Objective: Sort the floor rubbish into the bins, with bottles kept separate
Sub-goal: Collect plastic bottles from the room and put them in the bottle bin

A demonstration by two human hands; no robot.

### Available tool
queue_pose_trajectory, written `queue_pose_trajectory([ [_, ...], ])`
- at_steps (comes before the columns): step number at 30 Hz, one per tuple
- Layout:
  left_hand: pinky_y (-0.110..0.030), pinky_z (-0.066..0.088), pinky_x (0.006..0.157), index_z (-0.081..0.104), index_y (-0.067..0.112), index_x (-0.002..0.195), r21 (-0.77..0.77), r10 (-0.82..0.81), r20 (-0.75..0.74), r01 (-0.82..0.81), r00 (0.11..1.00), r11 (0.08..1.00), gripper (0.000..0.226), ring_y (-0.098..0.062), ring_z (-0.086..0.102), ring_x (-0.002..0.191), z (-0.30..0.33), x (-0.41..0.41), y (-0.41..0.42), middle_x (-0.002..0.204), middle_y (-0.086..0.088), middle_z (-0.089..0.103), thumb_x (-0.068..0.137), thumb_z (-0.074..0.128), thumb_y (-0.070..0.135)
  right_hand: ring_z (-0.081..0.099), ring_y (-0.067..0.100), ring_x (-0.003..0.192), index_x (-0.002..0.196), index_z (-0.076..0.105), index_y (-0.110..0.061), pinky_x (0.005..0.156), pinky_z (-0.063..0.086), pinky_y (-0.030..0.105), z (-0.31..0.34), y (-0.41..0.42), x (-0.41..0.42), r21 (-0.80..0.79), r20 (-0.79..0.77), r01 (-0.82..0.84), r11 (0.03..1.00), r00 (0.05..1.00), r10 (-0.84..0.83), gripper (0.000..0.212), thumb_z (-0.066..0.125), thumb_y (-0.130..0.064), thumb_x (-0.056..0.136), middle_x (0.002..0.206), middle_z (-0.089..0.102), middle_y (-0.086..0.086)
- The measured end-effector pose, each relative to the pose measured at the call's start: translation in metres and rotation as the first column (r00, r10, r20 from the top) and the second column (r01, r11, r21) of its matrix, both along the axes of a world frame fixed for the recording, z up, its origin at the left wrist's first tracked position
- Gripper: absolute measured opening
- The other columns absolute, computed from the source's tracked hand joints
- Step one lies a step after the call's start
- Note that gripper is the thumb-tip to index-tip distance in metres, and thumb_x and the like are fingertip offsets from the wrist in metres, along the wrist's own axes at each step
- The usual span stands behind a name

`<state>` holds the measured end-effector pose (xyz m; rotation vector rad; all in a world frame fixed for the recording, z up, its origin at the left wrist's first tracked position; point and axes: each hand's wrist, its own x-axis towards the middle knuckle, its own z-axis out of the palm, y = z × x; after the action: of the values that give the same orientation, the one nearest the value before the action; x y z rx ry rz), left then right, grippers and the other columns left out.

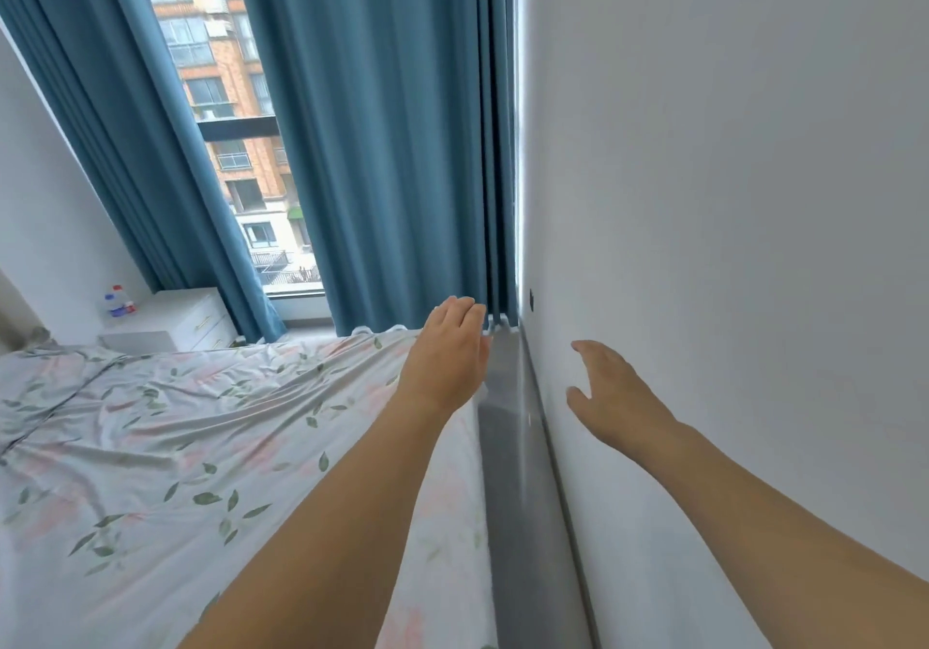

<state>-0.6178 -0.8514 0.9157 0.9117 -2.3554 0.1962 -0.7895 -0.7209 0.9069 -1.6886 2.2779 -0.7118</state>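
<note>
Two bare forearms reached forward from the bottom of the view. Bed (151,447) with leaf-print sheet lay on the left; a narrow grey strip of floor (507,447) ran between it and the white wall (729,196).

Left hand (450,351) hung over the bed's far edge, fingers straight and together, holding nothing. Right hand (611,389) was beside the wall, fingers spread and loose, also empty; contact with the wall could not be told.

No rubbish or bins were visible. On the white nightstand (176,319) by the blue curtain (382,145) stood what looked like small bottles (118,302), too small to be sure.

Judgement: sorting looked barely begun or between items; nothing in hand, bins still to be found.
</note>
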Motion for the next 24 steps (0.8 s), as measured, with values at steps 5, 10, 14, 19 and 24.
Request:
queue_pose_trajectory([
  [5, -0.039, 0.038, 0.103, 0.058, 0.001, 0.120, -0.033, -0.013, 0.066, 0.015, 0.998, 0.999, 0.032, -0.031, 0.052, 0.114, -0.004, -0.036, -0.038, 0.120, -0.011, 0.059, 0.094, 0.057, 0.021, 0.018, 0.017, 0.145, 0.150, 0.022, -0.011, 0.115, 0.017, 0.027, -0.002, -0.040, -0.041, 0.005, -0.004, -0.022, 1.000, 1.000, 0.022, 0.058, 0.045, -0.019, 0.097, 0.157, 0.022, 0.003],
  [10, -0.039, 0.034, 0.105, 0.058, 0.003, 0.122, -0.002, 0.071, 0.078, -0.071, 0.994, 0.997, 0.038, -0.028, 0.048, 0.118, -0.007, -0.071, -0.098, 0.124, -0.009, 0.059, 0.099, 0.042, 0.029, 0.013, 0.017, 0.147, 0.152, 0.017, -0.012, 0.117, 0.012, 0.028, 0.001, -0.103, -0.080, 0.033, -0.021, -0.061, 0.998, 0.998, 0.062, 0.064, 0.046, -0.019, 0.096, 0.159, 0.017, 0.002],
  [14, -0.040, 0.024, 0.113, 0.049, 0.003, 0.135, 0.052, 0.064, 0.140, -0.072, 0.988, 0.996, 0.044, -0.029, 0.039, 0.132, -0.015, -0.105, -0.172, 0.137, -0.009, 0.051, 0.101, 0.041, 0.030, 0.014, 0.020, 0.146, 0.152, 0.016, -0.010, 0.117, 0.013, 0.029, 0.001, -0.178, -0.117, 0.034, -0.054, -0.056, 0.998, 0.997, 0.058, 0.064, 0.046, -0.018, 0.095, 0.158, 0.019, 0.004],
  [19, -0.037, 0.011, 0.120, 0.032, 0.008, 0.147, 0.149, 0.115, 0.169, -0.141, 0.979, 0.979, 0.051, -0.024, 0.021, 0.143, -0.022, -0.158, -0.299, 0.153, -0.004, 0.032, 0.104, 0.033, 0.034, 0.004, 0.020, 0.148, 0.153, 0.008, -0.009, 0.119, 0.006, 0.030, 0.000, -0.306, -0.158, 0.051, -0.136, -0.071, 0.996, 0.988, 0.078, 0.068, 0.042, -0.018, 0.096, 0.161, 0.008, 0.004],
  [24, -0.036, 0.017, 0.116, 0.039, 0.005, 0.140, 0.184, 0.176, 0.182, -0.209, 0.967, 0.960, 0.045, -0.027, 0.031, 0.136, -0.010, -0.187, -0.412, 0.144, -0.007, 0.041, 0.103, 0.035, 0.031, 0.000, 0.020, 0.149, 0.154, 0.002, -0.009, 0.120, 0.004, 0.031, 0.009, -0.424, -0.193, 0.121, -0.193, -0.101, 0.987, 0.974, 0.123, 0.070, 0.040, -0.024, 0.098, 0.162, 0.001, 0.005],
])
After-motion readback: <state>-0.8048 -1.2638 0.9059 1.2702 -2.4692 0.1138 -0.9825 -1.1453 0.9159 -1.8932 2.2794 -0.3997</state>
